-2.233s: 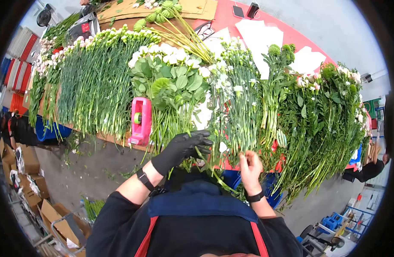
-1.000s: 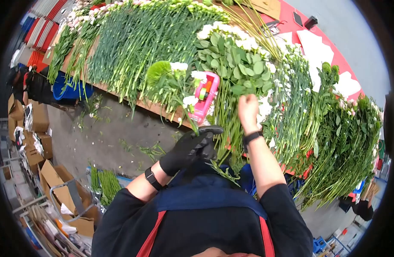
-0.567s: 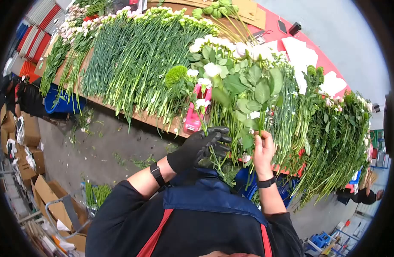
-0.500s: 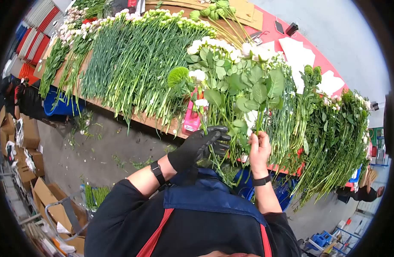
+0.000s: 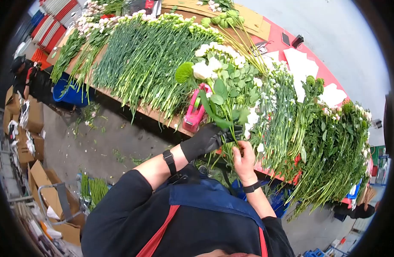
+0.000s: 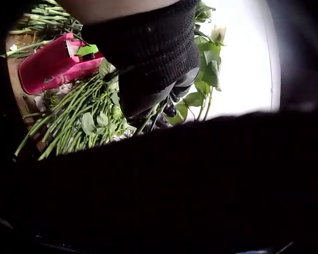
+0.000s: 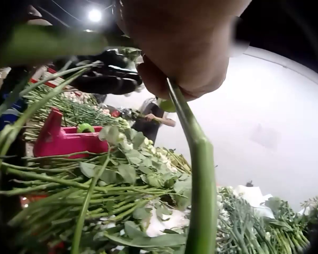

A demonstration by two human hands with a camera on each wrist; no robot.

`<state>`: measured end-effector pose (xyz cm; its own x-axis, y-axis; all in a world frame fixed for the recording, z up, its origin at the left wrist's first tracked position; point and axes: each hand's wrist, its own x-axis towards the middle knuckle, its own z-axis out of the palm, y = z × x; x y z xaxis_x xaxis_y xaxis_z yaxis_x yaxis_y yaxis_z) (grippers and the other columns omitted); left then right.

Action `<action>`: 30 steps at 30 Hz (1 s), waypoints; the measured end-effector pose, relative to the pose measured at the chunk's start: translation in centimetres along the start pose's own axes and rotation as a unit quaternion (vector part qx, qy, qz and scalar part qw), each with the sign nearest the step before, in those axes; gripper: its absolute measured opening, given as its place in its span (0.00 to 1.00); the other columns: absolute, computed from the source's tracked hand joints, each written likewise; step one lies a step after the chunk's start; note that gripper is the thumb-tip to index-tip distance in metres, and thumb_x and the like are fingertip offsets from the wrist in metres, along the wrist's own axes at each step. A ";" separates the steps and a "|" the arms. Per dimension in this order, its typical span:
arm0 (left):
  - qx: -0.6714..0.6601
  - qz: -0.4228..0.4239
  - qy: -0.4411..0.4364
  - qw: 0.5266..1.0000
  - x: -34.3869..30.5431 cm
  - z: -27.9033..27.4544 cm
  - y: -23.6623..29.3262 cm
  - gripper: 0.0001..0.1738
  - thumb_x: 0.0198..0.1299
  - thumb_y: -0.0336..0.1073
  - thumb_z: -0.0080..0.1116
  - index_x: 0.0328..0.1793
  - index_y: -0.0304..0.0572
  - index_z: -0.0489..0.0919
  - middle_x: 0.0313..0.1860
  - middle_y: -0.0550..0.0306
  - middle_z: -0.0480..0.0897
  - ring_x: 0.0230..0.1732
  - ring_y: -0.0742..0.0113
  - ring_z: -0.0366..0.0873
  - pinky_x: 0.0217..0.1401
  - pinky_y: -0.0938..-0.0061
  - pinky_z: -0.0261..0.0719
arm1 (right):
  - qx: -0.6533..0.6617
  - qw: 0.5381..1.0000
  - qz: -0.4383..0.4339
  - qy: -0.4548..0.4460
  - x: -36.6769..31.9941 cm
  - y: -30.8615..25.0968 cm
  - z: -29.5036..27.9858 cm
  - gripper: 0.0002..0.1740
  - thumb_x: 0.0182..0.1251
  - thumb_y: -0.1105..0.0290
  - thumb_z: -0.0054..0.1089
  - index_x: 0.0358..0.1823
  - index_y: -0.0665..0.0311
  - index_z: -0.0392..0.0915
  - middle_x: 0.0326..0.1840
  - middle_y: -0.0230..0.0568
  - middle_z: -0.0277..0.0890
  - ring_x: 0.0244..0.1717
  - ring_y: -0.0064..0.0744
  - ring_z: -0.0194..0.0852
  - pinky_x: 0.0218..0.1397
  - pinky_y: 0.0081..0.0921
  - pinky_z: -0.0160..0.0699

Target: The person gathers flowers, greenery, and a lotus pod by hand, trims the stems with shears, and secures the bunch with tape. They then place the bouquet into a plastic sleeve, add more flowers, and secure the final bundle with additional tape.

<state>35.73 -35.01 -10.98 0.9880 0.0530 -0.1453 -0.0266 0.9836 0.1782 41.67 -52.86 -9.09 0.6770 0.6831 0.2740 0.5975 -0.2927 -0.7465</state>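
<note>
My left hand (image 5: 217, 133), in a black glove, grips a bunch of flowers (image 5: 214, 85) by its stems in front of my chest. The bunch holds white blooms (image 5: 202, 70), a green pompom bloom (image 5: 184, 72) and broad leaves. My bare right hand (image 5: 242, 153) sits just below the glove and pinches a green stem (image 7: 200, 174) against the bunch. In the left wrist view the gloved hand (image 6: 158, 100) is closed round thin stems (image 6: 148, 119). The right wrist view shows the right hand (image 7: 172, 79) with the stem running down from its fingers.
A pink tape dispenser (image 5: 195, 113) stands at the table's near edge. Rows of cut flowers (image 5: 141, 60) and leafy stems (image 5: 334, 145) cover the long table (image 5: 154, 116). White papers (image 5: 306, 64) lie at the far side. A blue bin (image 5: 70, 95) and cardboard boxes (image 5: 32, 124) are at left.
My right hand lifted a leafy white flower stem off the table, brought it to the bunch and slid down to the stems beside the glove. The left hand kept its grip.
</note>
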 end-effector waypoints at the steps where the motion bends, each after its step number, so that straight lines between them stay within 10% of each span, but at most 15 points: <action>1: -0.070 0.012 0.001 0.997 0.3 -2.5 -0.7 0.19 0.69 0.31 0.47 0.62 0.26 0.68 0.58 0.42 0.77 0.56 0.53 0.79 0.64 0.62 0.77 | 0.025 1.000 -0.003 0.002 -0.5 -0.4 0.2 0.08 0.63 0.77 0.60 0.43 0.67 0.74 0.32 0.43 0.70 0.30 0.38 0.70 0.34 0.29 0.70; 8: -0.079 0.003 -0.069 0.994 -3.6 -0.4 -2.3 0.22 0.69 0.38 0.52 0.64 0.33 0.70 0.57 0.44 0.79 0.53 0.54 0.81 0.62 0.59 0.80 | 0.117 0.993 -0.009 0.019 -3.5 -2.6 0.4 0.05 0.63 0.80 0.61 0.38 0.68 0.74 0.32 0.34 0.69 0.28 0.20 0.65 0.31 0.19 0.66; 14: 0.230 0.097 -0.018 0.968 -8.3 2.5 -1.4 0.21 0.68 0.32 0.54 0.65 0.34 0.70 0.62 0.47 0.76 0.61 0.58 0.76 0.66 0.63 0.76 | 0.315 0.940 0.129 0.008 -4.2 -4.3 2.2 0.03 0.65 0.78 0.61 0.38 0.68 0.76 0.31 0.27 0.71 0.26 0.13 0.65 0.29 0.13 0.64; 16: 0.036 0.015 -0.036 0.999 -7.9 2.2 -0.4 0.21 0.68 0.32 0.54 0.65 0.35 0.69 0.62 0.49 0.76 0.62 0.59 0.75 0.66 0.64 0.76 | 0.344 0.918 0.197 -0.008 -4.1 -4.7 2.4 0.04 0.63 0.79 0.64 0.37 0.68 0.77 0.33 0.28 0.72 0.30 0.13 0.67 0.33 0.13 0.68; 20: 0.052 0.025 0.012 0.998 -8.7 0.5 1.4 0.20 0.69 0.33 0.55 0.65 0.37 0.70 0.57 0.53 0.79 0.56 0.64 0.78 0.59 0.69 0.78 | 0.366 0.898 0.246 0.000 -3.1 -6.9 4.3 0.04 0.64 0.78 0.64 0.36 0.68 0.76 0.31 0.25 0.72 0.31 0.12 0.67 0.32 0.14 0.68; 24: 0.446 0.067 0.032 0.892 -10.8 -0.9 6.6 0.19 0.69 0.33 0.54 0.64 0.36 0.72 0.53 0.54 0.81 0.53 0.66 0.78 0.56 0.71 0.78 | 0.131 0.990 0.058 0.001 -1.8 -9.9 9.1 0.06 0.63 0.76 0.64 0.37 0.68 0.75 0.31 0.38 0.75 0.27 0.27 0.73 0.31 0.24 0.72; 28: 0.146 0.003 0.050 0.988 -14.1 -1.2 14.3 0.17 0.73 0.46 0.48 0.33 0.46 0.73 0.26 0.64 0.70 0.33 0.71 0.70 0.49 0.70 0.75 | -0.007 0.988 -0.094 -0.124 1.5 -16.3 12.1 0.19 0.61 0.71 0.64 0.53 0.69 0.76 0.39 0.52 0.77 0.32 0.45 0.78 0.39 0.33 0.78; 30: 0.200 0.018 0.067 0.977 -16.1 -1.6 18.5 0.21 0.73 0.51 0.46 0.27 0.50 0.66 0.21 0.67 0.60 0.26 0.71 0.64 0.45 0.66 0.74 | -0.036 0.965 -0.019 -0.260 3.3 -19.7 12.5 0.18 0.62 0.66 0.61 0.52 0.65 0.78 0.35 0.50 0.79 0.36 0.51 0.79 0.42 0.39 0.79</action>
<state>19.06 -17.42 -6.87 0.9579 0.1345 -0.2536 0.0278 0.8358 0.5483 26.77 -36.48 -1.09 0.3584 0.9319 -0.0559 0.6584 -0.2948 -0.6926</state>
